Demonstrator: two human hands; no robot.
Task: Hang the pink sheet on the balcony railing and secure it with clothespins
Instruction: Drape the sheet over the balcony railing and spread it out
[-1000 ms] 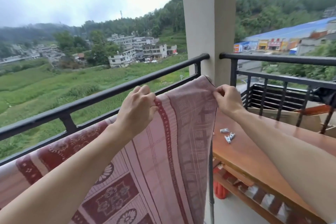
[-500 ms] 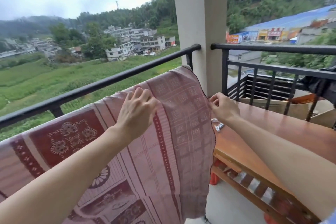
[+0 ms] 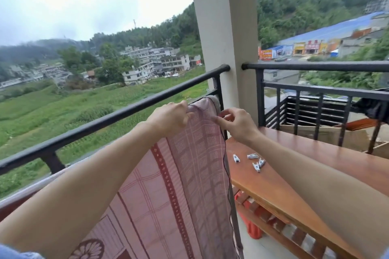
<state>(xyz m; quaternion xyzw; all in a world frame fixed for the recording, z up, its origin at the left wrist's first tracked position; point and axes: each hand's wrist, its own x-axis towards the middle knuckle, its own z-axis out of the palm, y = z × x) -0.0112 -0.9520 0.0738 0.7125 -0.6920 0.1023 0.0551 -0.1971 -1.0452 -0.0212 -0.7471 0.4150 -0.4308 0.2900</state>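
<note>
The pink patterned cloth sheet (image 3: pixel 189 174) already drapes over the black metal balcony railing (image 3: pixel 117 115), its top corner pinched by both the left hand (image 3: pixel 170 118) and right hand (image 3: pixel 237 124), while the small white clothespins (image 3: pixel 250 161) lie unused on the reddish wooden surface (image 3: pixel 294 166), so pinning seems left.
</note>
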